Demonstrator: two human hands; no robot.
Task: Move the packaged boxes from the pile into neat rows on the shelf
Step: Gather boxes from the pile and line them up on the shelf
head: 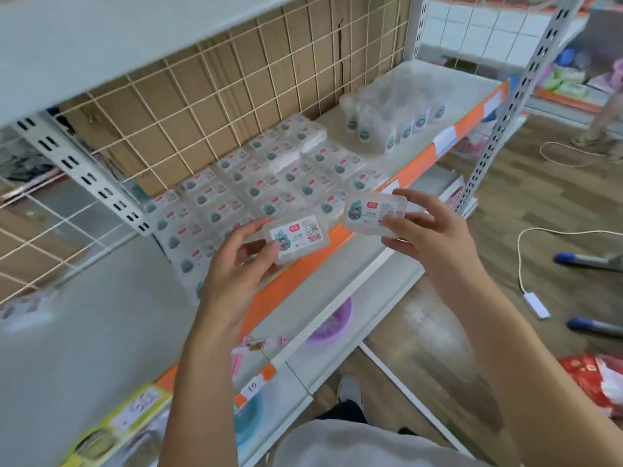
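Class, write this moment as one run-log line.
left hand: holds box | right hand: holds second box | shelf: rows of boxes | stage: boxes not yet placed

A single wide-angle view from the person's head looks forward and down, tilted so the shelf point(387, 156) runs slantwise from lower left to upper right. It sits close: both forearms reach up from the bottom edge, and the hands fill the middle. The floor point(539, 203) shows at the right, with straight lines bowed toward the edges.
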